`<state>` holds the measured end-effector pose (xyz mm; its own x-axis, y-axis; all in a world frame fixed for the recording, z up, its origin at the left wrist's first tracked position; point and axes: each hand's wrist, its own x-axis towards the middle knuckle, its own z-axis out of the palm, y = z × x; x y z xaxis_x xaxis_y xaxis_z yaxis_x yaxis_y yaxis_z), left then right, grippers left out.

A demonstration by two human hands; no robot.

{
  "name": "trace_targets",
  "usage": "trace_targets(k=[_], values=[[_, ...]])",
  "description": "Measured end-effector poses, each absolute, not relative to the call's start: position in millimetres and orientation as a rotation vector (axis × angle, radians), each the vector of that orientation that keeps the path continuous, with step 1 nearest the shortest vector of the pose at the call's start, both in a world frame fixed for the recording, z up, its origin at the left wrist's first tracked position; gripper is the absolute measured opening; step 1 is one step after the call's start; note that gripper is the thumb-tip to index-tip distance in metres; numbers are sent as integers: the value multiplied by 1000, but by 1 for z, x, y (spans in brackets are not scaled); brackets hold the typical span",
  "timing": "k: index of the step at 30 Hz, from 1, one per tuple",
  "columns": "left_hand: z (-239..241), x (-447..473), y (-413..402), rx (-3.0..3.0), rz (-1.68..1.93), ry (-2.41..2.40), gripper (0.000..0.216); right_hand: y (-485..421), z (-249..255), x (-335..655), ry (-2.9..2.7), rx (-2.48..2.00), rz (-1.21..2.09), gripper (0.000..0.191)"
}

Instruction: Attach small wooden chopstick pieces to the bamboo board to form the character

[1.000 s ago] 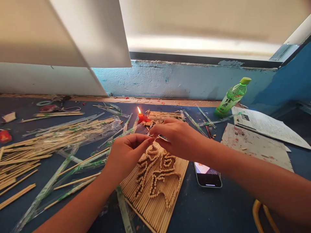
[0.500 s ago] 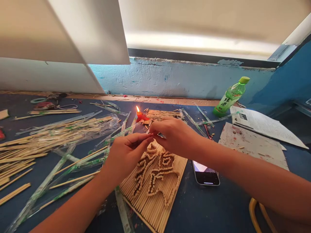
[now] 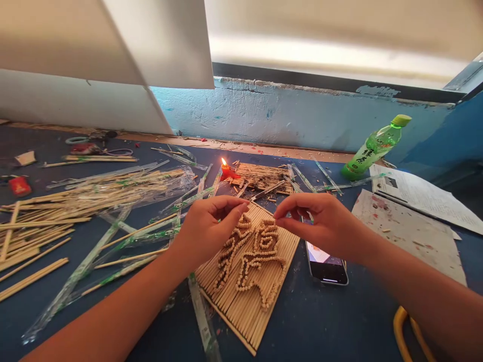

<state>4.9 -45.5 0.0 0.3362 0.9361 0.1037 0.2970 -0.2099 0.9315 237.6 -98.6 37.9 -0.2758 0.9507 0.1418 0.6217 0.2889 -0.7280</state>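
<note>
A mat of wooden sticks (image 3: 249, 306) lies on the dark blue table, with characters made of small round stick slices (image 3: 260, 261) glued on top. My left hand (image 3: 209, 226) hovers over the mat's upper left, fingertips pinched together on something too small to name. My right hand (image 3: 324, 223) is above the mat's upper right corner, also pinched with thumb against forefinger. A gap separates the two hands. A lit red candle stub (image 3: 227, 171) burns just beyond them.
Loose chopsticks and clear wrappers (image 3: 94, 201) cover the table's left. A second stick mat (image 3: 264, 177) lies behind the candle. A phone (image 3: 326, 264) sits under my right wrist. A green tea bottle (image 3: 373, 148), papers (image 3: 411, 226) and a yellow loop (image 3: 403, 332) are on the right.
My hands were together above the mat's top edge; they have drawn apart, the right moving right and down. The view has shifted slightly.
</note>
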Motion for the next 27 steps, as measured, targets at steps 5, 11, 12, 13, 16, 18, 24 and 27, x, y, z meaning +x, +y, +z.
trace_targets(k=[5,11,12,13,16,18,24,27], values=[[-1,5,-45,1712,897,1085,19,-109,38,234,-1965,-1311,755,8],[-1,5,-43,1732,883,1097,18,-110,41,241,-1888,-1290,758,7],[-1,5,-44,1737,872,1097,19,-109,41,242,-1886,-1291,758,7],[-1,5,-44,1742,861,1098,19,-109,41,243,-1887,-1294,755,7],[-2,5,-44,1756,847,1102,20,-108,38,245,-1900,-1308,740,8],[-2,5,-44,1759,849,1102,19,-107,37,245,-1904,-1311,739,7],[-2,5,-43,1772,853,1080,18,-106,37,242,-1903,-1297,752,6],[-3,5,-43,1781,856,1078,19,-106,36,241,-1910,-1297,762,6]])
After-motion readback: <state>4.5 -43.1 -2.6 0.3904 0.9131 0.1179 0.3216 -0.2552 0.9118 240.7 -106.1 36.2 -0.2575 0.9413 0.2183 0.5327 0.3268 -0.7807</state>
